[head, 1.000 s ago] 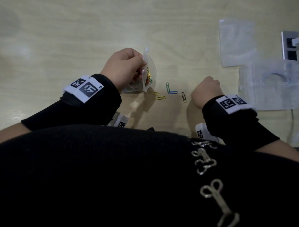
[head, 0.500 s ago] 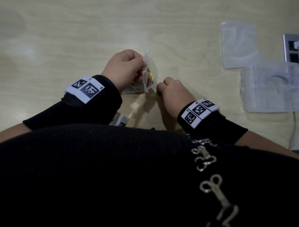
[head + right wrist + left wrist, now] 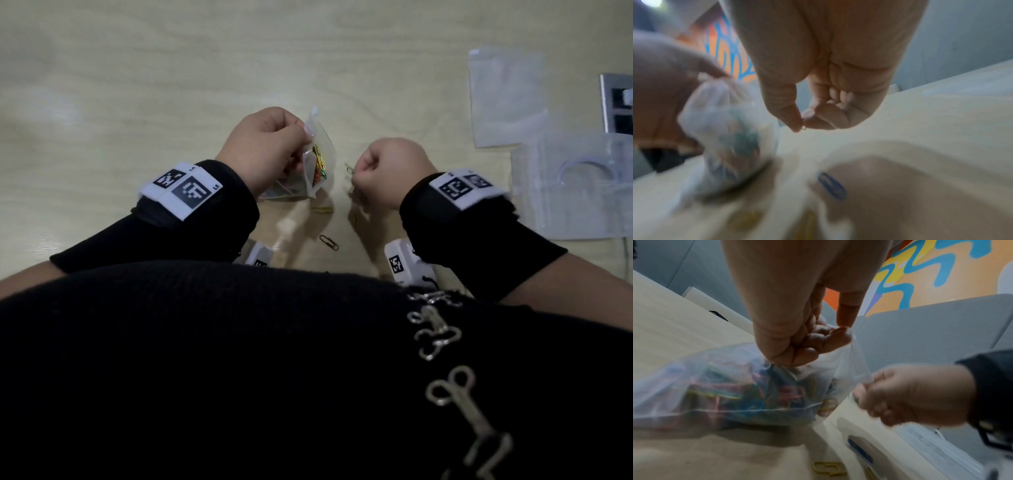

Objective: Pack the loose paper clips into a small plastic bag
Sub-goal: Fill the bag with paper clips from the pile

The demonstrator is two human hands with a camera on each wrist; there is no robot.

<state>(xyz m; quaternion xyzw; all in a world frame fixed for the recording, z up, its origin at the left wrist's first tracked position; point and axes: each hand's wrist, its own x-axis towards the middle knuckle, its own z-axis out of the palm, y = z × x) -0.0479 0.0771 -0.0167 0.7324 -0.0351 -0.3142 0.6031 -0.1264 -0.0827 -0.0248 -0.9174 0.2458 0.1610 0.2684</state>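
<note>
My left hand [image 3: 298,137] pinches the rim of a small clear plastic bag [image 3: 320,161] and holds it up with its mouth towards the right. The bag [image 3: 725,386] holds several coloured paper clips. Just to the bag's right, my right hand [image 3: 359,171] is curled, its thumb and forefinger pinching one thin paper clip [image 3: 804,128]. On the table below lie a yellow clip [image 3: 323,209], a dark clip [image 3: 329,242] and a blue clip [image 3: 859,451]. The right wrist view is blurred.
Light wooden table [image 3: 137,85]. An empty flat bag [image 3: 507,99] lies at the back right, with a larger clear plastic packet [image 3: 575,185] in front of it. A metal fitting [image 3: 616,106] sits at the right edge. My black-clad body covers the table's near edge.
My right hand swept left from the loose clips to the table beside the bag, then rose with a clip pinched in it. The left hand kept holding the bag.
</note>
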